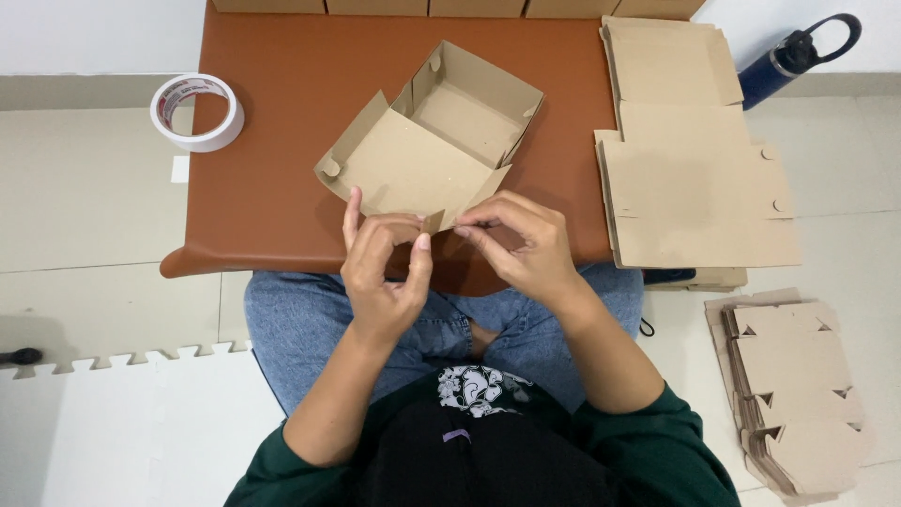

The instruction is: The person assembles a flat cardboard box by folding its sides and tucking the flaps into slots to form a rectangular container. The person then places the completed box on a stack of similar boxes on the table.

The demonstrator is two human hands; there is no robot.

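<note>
A half-folded brown cardboard box (441, 141) lies on a brown leather-like table top (272, 160), its base walls standing at the far side and its lid panel lying flat toward me. My left hand (380, 272) and my right hand (521, 244) both pinch the near edge of that lid panel, fingertips meeting at a small corner flap around the middle. My thumbs and forefingers are closed on the cardboard. Below the hands are my crossed legs in blue jeans.
A stack of flat unfolded box blanks (690, 150) lies on the table's right side. Another pile of flat blanks (798, 394) sits on the floor at right. A roll of white tape (198, 113) rests at the table's left edge. A dark blue bottle (798, 56) stands at the upper right.
</note>
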